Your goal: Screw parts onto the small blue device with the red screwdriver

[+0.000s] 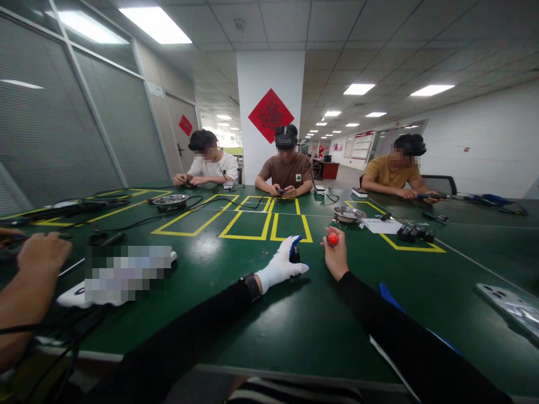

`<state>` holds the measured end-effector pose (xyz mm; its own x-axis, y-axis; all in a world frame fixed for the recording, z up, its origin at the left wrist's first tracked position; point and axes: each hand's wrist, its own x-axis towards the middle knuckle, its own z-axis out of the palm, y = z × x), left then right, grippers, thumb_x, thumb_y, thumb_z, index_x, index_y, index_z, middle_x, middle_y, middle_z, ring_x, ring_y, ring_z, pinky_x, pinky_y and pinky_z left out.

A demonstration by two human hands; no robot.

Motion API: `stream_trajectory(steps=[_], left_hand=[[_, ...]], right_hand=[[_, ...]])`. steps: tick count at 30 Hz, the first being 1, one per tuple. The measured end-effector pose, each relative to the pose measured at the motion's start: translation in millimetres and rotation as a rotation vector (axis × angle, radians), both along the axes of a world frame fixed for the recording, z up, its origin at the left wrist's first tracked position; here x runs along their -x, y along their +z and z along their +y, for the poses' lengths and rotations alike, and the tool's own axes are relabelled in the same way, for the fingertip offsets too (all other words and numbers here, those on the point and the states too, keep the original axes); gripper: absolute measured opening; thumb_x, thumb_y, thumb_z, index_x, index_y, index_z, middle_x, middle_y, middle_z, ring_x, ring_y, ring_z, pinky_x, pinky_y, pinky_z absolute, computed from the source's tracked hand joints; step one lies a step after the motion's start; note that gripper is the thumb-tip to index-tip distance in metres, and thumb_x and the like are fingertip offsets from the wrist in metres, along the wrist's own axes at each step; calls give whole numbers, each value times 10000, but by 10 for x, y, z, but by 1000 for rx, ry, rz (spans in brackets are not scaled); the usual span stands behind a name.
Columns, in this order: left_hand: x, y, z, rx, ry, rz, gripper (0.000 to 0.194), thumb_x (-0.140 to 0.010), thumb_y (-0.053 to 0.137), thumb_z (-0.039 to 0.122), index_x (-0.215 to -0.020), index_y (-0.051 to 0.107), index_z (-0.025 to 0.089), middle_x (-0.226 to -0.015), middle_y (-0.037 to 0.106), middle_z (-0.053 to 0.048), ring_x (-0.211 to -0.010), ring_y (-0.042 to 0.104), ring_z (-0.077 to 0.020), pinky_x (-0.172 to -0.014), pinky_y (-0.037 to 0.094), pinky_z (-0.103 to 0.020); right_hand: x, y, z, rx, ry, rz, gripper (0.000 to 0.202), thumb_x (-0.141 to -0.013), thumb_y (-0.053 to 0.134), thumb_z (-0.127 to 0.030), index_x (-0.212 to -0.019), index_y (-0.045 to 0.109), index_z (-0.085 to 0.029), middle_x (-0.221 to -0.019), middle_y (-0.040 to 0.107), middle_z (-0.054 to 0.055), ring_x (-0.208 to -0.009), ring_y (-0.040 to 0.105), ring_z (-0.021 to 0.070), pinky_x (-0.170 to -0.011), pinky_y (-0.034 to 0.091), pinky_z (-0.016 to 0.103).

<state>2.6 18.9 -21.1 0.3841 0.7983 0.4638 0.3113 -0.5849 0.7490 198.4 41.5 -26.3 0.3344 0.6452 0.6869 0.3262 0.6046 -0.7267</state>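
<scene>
My left hand (283, 264), in a white glove with blue fingertips and a dark band at the wrist, is curled round a small black part (295, 255). The glove hides much of that part, so its kind does not show. To its right is my bare right hand (336, 253), with fingers closed round a red round-ended object (332, 239). Only the red end shows; the rest is inside the fist. The two hands are apart, just above the green table (269, 320). A blue and white glove (391, 298) lies partly under my right forearm.
A metal bowl (348, 214), white paper (381, 225) and black parts (415, 233) lie beyond my right hand. A phone (511, 306) is at far right. Another person's hand (44, 255), cables and a white blurred object (122, 278) are at left. Three people sit across.
</scene>
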Motion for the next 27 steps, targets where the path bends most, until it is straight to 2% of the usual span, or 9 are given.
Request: stream_trajectory(steps=[3,5,7,9,13,17,27], left_hand=[[-26,-10,42,23,-20,-56,861,-607,776,313,-1365,389,183,-1411,407,-126,-1316,370,-265,-1123,264,-431],[-23,-23,46,70,-57,-87,753,-637,753,271,-1319,447,183,-1345,489,-111,-1243,463,-244,-1087,332,-411],[-14,-24,30,150,-97,-109,626,-667,722,227,-1254,509,171,-1256,570,-100,-1143,548,-225,-1028,405,-395],[-5,-4,0,222,-114,-116,538,-683,701,199,-1197,549,158,-1177,623,-93,-1052,600,-213,-964,458,-383],[-2,81,-75,242,-82,-88,468,-681,694,191,-1134,586,149,-1087,664,-73,-966,626,-201,-901,488,-361],[2,132,-121,147,-48,-19,389,-680,697,238,-1047,611,145,-994,676,-47,-917,623,-203,-868,489,-354],[32,120,-122,48,-70,7,299,-696,684,279,-954,605,152,-906,664,-12,-836,610,-179,-784,491,-299]], right_hand=[[26,96,-55,-4,2,20,362,-814,529,-269,-1165,473,-199,-1210,546,135,-1035,582,206,-693,545,318],[51,199,-153,34,-13,41,320,-827,536,-317,-1115,522,-179,-1095,618,119,-836,617,180,-613,521,296],[87,316,-295,38,10,76,307,-834,551,-364,-1064,552,-161,-950,662,88,-647,580,136,-562,486,271],[137,418,-452,30,95,105,306,-854,533,-400,-1059,539,-174,-836,668,47,-491,493,93,-460,414,229],[270,503,-703,11,243,160,270,-894,459,-444,-1034,452,-213,-679,641,-21,-382,460,79,-380,353,204],[390,471,-809,-18,340,115,252,-905,427,-458,-1009,409,-229,-677,650,-24,-415,547,105,-413,407,223],[388,339,-796,-76,387,-159,209,-851,558,-369,-979,464,-233,-685,608,-18,-564,598,146,-572,501,302]])
